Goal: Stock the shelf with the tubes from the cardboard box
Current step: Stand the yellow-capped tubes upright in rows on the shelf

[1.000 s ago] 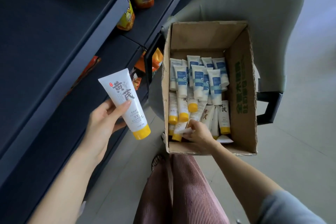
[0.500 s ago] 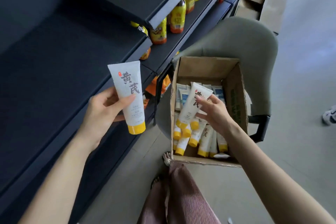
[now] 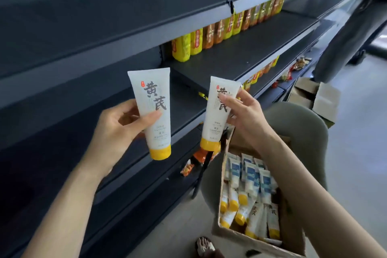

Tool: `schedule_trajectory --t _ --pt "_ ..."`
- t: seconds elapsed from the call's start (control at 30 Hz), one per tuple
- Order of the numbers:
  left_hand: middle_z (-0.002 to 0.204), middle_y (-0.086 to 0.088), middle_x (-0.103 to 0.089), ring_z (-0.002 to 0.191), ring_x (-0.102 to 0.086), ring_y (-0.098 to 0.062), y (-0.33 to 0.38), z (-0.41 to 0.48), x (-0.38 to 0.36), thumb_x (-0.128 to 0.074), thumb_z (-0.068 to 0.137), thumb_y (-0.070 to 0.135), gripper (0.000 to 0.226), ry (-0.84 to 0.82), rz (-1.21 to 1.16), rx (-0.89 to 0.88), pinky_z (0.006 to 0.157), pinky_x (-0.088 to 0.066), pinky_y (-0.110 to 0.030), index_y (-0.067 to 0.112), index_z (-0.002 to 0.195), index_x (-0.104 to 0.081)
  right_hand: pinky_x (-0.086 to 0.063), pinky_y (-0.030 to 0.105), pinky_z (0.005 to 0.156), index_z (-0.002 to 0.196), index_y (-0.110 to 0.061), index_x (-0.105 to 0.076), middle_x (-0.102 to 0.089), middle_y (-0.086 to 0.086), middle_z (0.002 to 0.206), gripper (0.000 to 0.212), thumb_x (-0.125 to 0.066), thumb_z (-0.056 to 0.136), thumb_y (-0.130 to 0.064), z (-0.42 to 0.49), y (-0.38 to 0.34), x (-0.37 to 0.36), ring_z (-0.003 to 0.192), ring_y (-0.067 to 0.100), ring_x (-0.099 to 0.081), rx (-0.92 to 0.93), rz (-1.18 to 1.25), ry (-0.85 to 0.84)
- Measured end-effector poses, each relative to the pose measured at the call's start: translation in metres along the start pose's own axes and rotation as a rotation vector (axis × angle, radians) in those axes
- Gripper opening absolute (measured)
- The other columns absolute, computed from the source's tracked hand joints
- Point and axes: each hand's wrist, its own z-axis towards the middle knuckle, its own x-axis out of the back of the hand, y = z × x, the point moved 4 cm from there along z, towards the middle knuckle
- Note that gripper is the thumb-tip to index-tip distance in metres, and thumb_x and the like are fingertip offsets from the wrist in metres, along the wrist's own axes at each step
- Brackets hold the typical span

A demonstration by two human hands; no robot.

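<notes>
Both hands are up in front of the dark shelving unit (image 3: 73, 115), each with a white tube. The left hand (image 3: 123, 123) grips its yellow-capped tube (image 3: 154, 111) round the middle, thumb across the label and fingers curled behind, cap pointing down. Just to the right, the right hand (image 3: 243, 115) pinches a second matching tube (image 3: 216, 117) by its upper half – fingertips on the printed characters – and this one also hangs cap down, tilted slightly. The two tubes are near each other but not touching, and neither rests on a shelf board.

Low on the right, the open cardboard box (image 3: 251, 242) sits on a grey-green chair (image 3: 303, 128). Inside lie more tubes: blue-labelled ones (image 3: 251, 174) at the far end, yellow-capped ones (image 3: 243, 213) at the near end.

Farther along the shelving stands a row of yellow and orange bottles (image 3: 226, 27), with orange snack packets (image 3: 188, 168) on a lower level. More cardboard boxes (image 3: 318, 98) lie on the floor at the far right – and a sandalled foot (image 3: 205, 246) shows at the bottom edge.
</notes>
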Motion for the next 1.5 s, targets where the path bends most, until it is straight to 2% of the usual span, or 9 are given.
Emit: schedule_trajectory --t 0.13,0.3,0.43,0.57,0.77,0.93,1.1,1.27,1.5 --pt "0.092 0.010 -0.074 0.083 -0.069 -0.007 0.041 -0.022 0.038 -0.080 0.069 0.030 0.019 0.093 0.009 -0.108 0.064 -0.054 -0.020 0.040 0.084 -0.074 -0.053 0.022 0.056 0.096 -0.016 -0.062 -0.074 -0.004 0.081 0.011 -0.063 0.085 -0.015 -0.007 -0.045 -0.056 0.073 0.009 -0.069 0.098 -0.024 -0.148" --pt "0.093 0.011 -0.074 0.085 -0.069 -0.007 0.082 -0.051 0.089 -0.080 0.067 0.029 0.021 0.261 0.036 -0.204 0.065 -0.056 -0.022 0.041 0.084 -0.074 -0.055 0.030 0.070 0.103 -0.013 -0.062 -0.074 -0.001 0.090 0.018 -0.065 0.085 -0.014 -0.014 -0.088 -0.126 0.083 0.014 -0.070 0.196 -0.029 -0.330" --pt "0.090 0.012 -0.074 0.083 -0.070 -0.007 0.101 -0.078 0.128 -0.072 0.069 0.028 0.018 0.462 0.050 -0.235 0.063 -0.055 -0.020 0.034 0.085 -0.074 -0.053 0.024 0.061 0.111 -0.006 -0.060 -0.073 0.001 0.092 0.025 -0.064 0.087 -0.012 -0.019 -0.114 -0.176 0.080 0.013 -0.069 0.244 -0.024 -0.433" --pt "0.088 0.011 -0.074 0.081 -0.070 -0.006 0.113 -0.114 0.165 -0.064 0.075 0.019 0.022 0.657 0.067 -0.248 0.059 -0.054 -0.018 0.022 0.097 -0.069 -0.052 0.023 0.061 0.104 -0.010 -0.062 -0.073 -0.002 0.090 0.017 -0.063 0.088 -0.014 -0.024 -0.128 -0.225 0.078 0.011 -0.069 0.283 -0.032 -0.522" --pt "0.085 0.007 -0.074 0.076 -0.070 -0.008 0.130 -0.166 0.217 -0.064 0.071 0.023 0.023 0.867 0.069 -0.284 0.057 -0.056 -0.022 0.022 0.093 -0.070 -0.054 0.033 0.066 0.107 -0.004 -0.062 -0.073 0.001 0.089 0.023 -0.065 0.087 -0.015 -0.040 -0.129 -0.295 0.078 0.016 -0.069 0.281 -0.008 -0.648" --pt "0.089 0.010 -0.074 0.081 -0.070 -0.008 0.139 -0.209 0.259 -0.064 0.072 0.022 0.021 0.962 0.109 -0.307 0.059 -0.057 -0.022 0.027 0.092 -0.069 -0.053 0.031 0.067 0.103 -0.006 -0.062 -0.074 0.000 0.092 0.019 -0.066 0.087 -0.015 -0.063 -0.125 -0.353 0.081 0.015 -0.070 0.272 0.005 -0.711" --pt "0.090 0.013 -0.073 0.085 -0.069 -0.004 0.151 -0.241 0.298 -0.065 0.076 0.021 0.022 0.969 0.178 -0.343 0.063 -0.057 -0.020 0.042 0.079 -0.073 -0.054 0.028 0.065 0.100 -0.008 -0.063 -0.074 -0.001 0.091 0.016 -0.066 0.087 -0.016 -0.089 -0.122 -0.397 0.080 0.013 -0.070 0.294 0.035 -0.740" --pt "0.088 0.014 -0.073 0.083 -0.069 -0.006 0.158 -0.262 0.328 -0.062 0.083 0.012 0.021 0.994 0.207 -0.353 0.059 -0.056 -0.019 0.031 0.090 -0.069 -0.054 0.027 0.065 0.096 -0.013 -0.063 -0.074 -0.002 0.093 0.010 -0.065 0.087 -0.018 -0.104 -0.115 -0.431 0.083 0.012 -0.070 0.297 0.050 -0.740" --pt "0.094 0.015 -0.073 0.089 -0.068 -0.004 0.162 -0.268 0.373 -0.062 0.086 0.015 0.017 1.010 0.256 -0.316 0.066 -0.056 -0.019 0.027 0.096 -0.068 -0.053 0.024 0.058 0.090 -0.014 -0.060 -0.072 -0.002 0.087 0.007 -0.066 0.087 -0.018 -0.103 -0.118 -0.488 0.076 0.010 -0.070 0.302 0.056 -0.735"
